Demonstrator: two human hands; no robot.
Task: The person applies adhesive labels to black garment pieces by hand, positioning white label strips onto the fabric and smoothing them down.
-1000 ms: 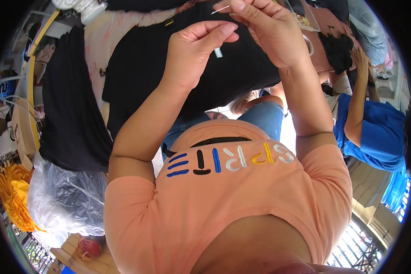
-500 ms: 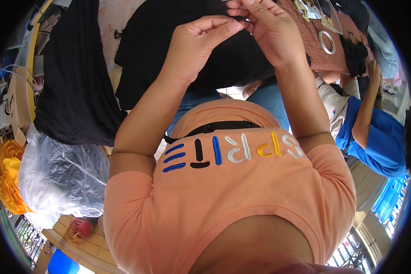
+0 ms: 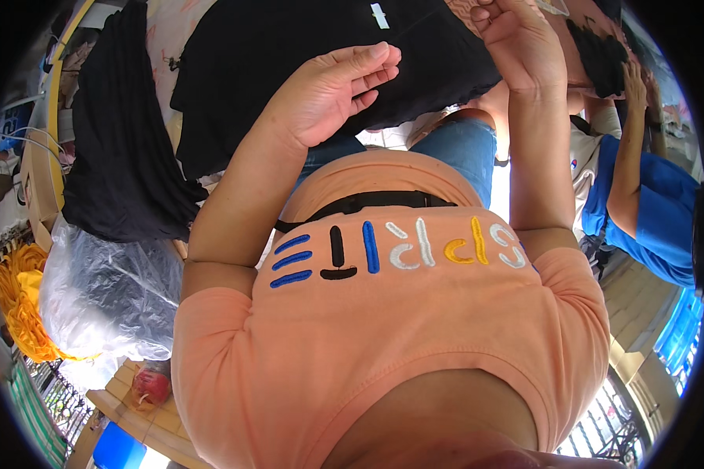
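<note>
A wide black cloth (image 3: 266, 66) of soft, matte fabric covers the middle of the bench (image 3: 163, 35), its near edge slightly wavy and hanging towards the person's lap. A small white tag (image 3: 378, 16), a flat narrow strip, shows against it near the upper edge; whether it is fastened there is hard to make out.

The left hand (image 3: 325, 94) is over the cloth, just below the tag, its thumb laid along the bent index finger and the others loosely curled with gaps between them. I cannot tell whether anything fine is pinched there. The right hand (image 3: 522, 47) is raised beyond the cloth's right side, fingers bent inward; the upper edge of the view cuts part of it off, so its grip cannot be told.

To the left, a dark cloth (image 3: 117, 148) drapes in long, limp folds. Below it sits a clear plastic bag (image 3: 109, 289), crinkled and shiny, its contents unclear, beside a bunched yellow cloth (image 3: 25, 301). A round red bundle in a thin bag (image 3: 150, 386) rests on a slatted wooden seat (image 3: 137, 414); a smooth blue object (image 3: 119, 447) nearby is partly hidden. At right, a co-worker in a blue top (image 3: 669, 215) reaches towards a crumpled black piece (image 3: 598, 56).
</note>
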